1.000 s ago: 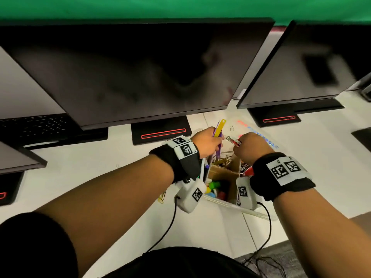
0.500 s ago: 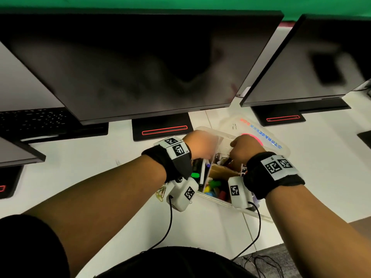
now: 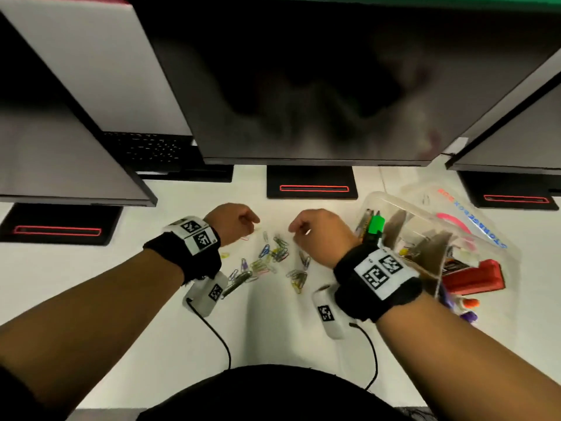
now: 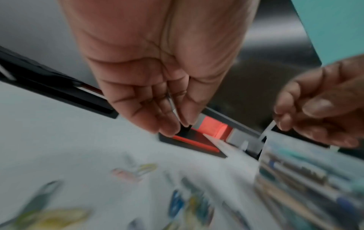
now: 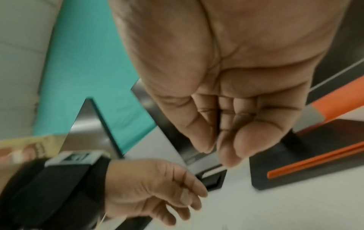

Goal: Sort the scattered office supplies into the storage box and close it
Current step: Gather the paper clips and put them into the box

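Note:
Several coloured paper clips [image 3: 273, 256] lie scattered on the white desk, blurred in the left wrist view [image 4: 177, 202]. My left hand [image 3: 239, 221] hovers over their far left edge and my right hand [image 3: 312, 232] over their far right edge. On both hands the fingers are loosely curled with the thumb near the fingertips [image 4: 169, 127] [image 5: 230, 154], and I see nothing held. The clear storage box [image 3: 368, 199] stands open to the right. It holds pens, a green highlighter [image 3: 376, 226] and a red stapler [image 3: 473, 278]. Its lid [image 3: 473, 220] lies behind it.
Three dark monitors hang low over the back of the desk, the middle one [image 3: 303, 86] right beyond my hands on its black base [image 3: 312, 185]. A keyboard [image 3: 148, 147] sits at the back left. A larger dark clip [image 3: 236, 282] lies beneath my left wrist.
Both hands have left the box, where they put down pens, and moved left over the paper clips. The head view has shifted, so the box now lies to the right.

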`<control>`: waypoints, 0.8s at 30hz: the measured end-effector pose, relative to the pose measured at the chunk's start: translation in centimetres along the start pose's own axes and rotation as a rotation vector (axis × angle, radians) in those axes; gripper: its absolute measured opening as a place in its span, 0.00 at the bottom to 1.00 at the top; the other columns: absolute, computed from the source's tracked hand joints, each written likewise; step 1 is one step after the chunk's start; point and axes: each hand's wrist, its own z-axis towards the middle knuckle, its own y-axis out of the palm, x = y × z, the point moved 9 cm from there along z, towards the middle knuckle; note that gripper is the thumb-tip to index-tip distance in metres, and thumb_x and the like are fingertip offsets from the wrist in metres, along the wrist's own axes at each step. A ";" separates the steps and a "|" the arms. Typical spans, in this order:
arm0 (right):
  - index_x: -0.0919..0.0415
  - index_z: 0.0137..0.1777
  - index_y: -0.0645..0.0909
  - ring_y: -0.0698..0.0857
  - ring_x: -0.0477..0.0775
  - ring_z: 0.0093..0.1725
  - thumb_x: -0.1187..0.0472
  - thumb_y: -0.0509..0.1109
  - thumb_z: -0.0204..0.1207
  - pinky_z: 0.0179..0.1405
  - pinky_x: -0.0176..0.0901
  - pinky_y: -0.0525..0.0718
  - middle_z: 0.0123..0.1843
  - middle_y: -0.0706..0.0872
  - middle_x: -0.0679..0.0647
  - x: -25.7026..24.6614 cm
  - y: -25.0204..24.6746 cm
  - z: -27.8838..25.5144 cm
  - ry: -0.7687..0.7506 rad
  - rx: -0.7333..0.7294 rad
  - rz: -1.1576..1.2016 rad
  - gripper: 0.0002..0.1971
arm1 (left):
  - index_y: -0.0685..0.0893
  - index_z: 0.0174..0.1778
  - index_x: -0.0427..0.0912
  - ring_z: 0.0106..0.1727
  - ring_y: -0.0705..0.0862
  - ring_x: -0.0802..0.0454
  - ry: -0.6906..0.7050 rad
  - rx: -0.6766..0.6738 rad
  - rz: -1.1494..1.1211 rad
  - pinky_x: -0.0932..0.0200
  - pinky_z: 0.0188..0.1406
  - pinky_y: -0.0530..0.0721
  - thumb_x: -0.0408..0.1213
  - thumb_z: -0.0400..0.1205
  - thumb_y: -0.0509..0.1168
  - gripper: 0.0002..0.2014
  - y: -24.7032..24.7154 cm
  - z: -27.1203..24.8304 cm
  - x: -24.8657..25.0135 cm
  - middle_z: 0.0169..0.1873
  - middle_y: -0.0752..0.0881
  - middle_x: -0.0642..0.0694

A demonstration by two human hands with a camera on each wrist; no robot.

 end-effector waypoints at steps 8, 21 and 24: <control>0.59 0.69 0.77 0.75 0.57 0.71 0.68 0.59 0.79 0.69 0.38 0.67 0.70 0.76 0.59 0.9 12.5 0.3 -0.064 -0.317 -0.298 0.19 | 0.78 0.65 0.43 0.65 0.79 0.45 -0.088 -0.199 0.423 0.56 0.63 0.76 0.48 0.78 0.67 0.22 5.5 -4.9 -8.3 0.64 0.80 0.43; 0.56 0.57 0.81 0.77 0.61 0.61 0.59 0.64 0.78 0.54 0.45 0.77 0.59 0.77 0.58 -0.1 17.5 2.4 -0.228 -0.344 -0.442 0.10 | 0.81 0.57 0.46 0.62 0.79 0.45 -0.077 -0.132 0.357 0.52 0.63 0.78 0.45 0.78 0.66 0.13 6.7 -5.5 -11.6 0.59 0.80 0.44; 0.61 0.54 0.80 0.77 0.60 0.61 0.61 0.62 0.79 0.55 0.47 0.77 0.58 0.78 0.59 1.0 16.9 2.4 -0.182 -0.330 -0.460 0.08 | 0.80 0.61 0.46 0.66 0.76 0.45 -0.079 -0.039 0.320 0.53 0.67 0.75 0.47 0.79 0.64 0.16 4.9 -5.5 -12.8 0.61 0.79 0.45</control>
